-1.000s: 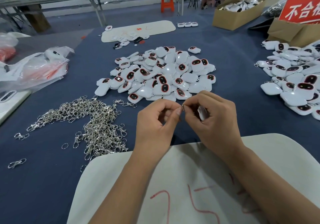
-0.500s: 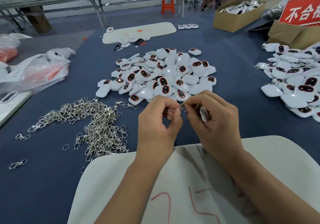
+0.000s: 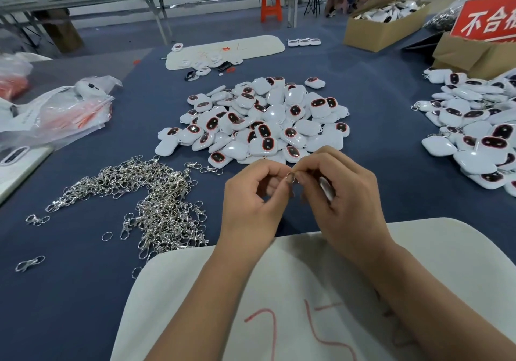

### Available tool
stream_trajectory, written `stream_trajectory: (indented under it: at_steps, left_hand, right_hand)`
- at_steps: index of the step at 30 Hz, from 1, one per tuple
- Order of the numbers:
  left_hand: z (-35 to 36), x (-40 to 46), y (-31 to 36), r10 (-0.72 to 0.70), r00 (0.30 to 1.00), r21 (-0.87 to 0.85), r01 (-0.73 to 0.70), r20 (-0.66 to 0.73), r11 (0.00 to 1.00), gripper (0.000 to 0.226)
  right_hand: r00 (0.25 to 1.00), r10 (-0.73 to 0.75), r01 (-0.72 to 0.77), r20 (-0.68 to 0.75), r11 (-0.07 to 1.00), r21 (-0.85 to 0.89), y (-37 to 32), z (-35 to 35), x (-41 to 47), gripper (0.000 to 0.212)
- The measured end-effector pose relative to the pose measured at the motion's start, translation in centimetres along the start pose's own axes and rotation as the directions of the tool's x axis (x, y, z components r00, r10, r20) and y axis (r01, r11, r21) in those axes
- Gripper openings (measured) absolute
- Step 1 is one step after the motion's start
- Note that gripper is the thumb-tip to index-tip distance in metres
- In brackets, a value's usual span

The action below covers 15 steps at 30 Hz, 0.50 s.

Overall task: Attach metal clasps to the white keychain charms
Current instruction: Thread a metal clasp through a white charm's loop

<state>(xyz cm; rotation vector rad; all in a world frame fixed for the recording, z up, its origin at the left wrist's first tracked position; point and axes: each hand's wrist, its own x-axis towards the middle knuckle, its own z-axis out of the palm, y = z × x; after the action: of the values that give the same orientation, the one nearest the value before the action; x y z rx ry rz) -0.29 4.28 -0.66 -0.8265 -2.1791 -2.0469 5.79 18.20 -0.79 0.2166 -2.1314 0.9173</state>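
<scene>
Loads of metal clasps (image 3: 156, 201) sit in a loose silver heap way off to the left of the fingers, on the blue table cover (image 3: 83, 291), with a few strays lying apart from the heap further out. Moving right, the left hand (image 3: 251, 207) is curled up, thumb and forefinger pinching a small metal ring (image 3: 290, 176) right at their tips. The ring sits between the two hands, basically where the fingertips of both meet. The right hand (image 3: 346, 201) is pinching that same ring from the other side, and its other fingers are curled round a white charm (image 3: 327, 189), which pokes out just behind the forefinger, so only a sliver of it shows. Can't tell if the ring is already through the charm's loop, the fingers hide that bit.

Straight past the fingertips, close by, is the big pile of white charms (image 3: 259, 120) with their dark red-rimmed ovals. Both forearms lie over a white foam board (image 3: 418, 277) with red marks on it. Well off to the right of the fingers there's a second pile of charms (image 3: 474, 137), some with rings showing.
</scene>
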Motion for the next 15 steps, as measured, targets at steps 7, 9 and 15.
stream_trajectory:
  at_steps: [7, 9, 15]
  left_hand:
    - [-0.04, -0.09, 0.41, -0.051, 0.999, -0.042, 0.051, 0.017, 0.998, 0.008]
    - [0.11, -0.11, 0.48, -0.065, 0.997, -0.03, 0.066, 0.05, 0.997, 0.008]
    - [-0.16, 0.08, 0.3, -0.061, 0.998, -0.031, 0.062, 0.017, 0.998, 0.007]
  right_hand:
    - [0.986, 0.163, -0.162, -0.033, 0.986, 0.032, 0.52, 0.15, 0.1, 0.009]
    - [0.983, 0.185, -0.184, -0.014, 0.982, 0.043, 0.57, 0.3, 0.02, 0.009]
    - [0.983, 0.184, -0.185, 0.011, 0.982, 0.041, 0.58, 0.35, 0.02, 0.009]
